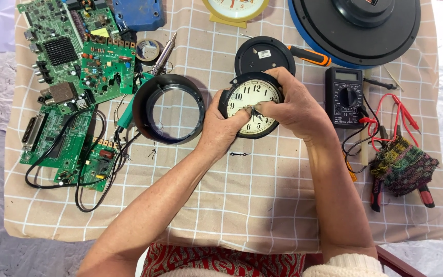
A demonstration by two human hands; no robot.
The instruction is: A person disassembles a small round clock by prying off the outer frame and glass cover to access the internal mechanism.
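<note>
A round clock with a black case and a cream dial (245, 97) rests on the checked cloth (242, 205) at centre. My left hand (222, 128) grips its lower left rim, thumb lying on the dial. My right hand (292, 105) covers the right side, with its fingertips pinching the hands at the dial's middle. One loose black clock hand (240, 154) lies on the cloth just below. The clock's black front ring with its clear lens (169, 109) sits to the left. Its black back cover (263, 54) lies behind.
Green circuit boards (73, 56) with black cables fill the left. A soldering iron (164, 51), tape roll (147, 50), orange-handled screwdriver (309, 55), multimeter (344, 96) with red leads, pliers under a knitted cloth (403, 164), a yellow clock (236, 11) and a large black disc (355, 28) surround the work.
</note>
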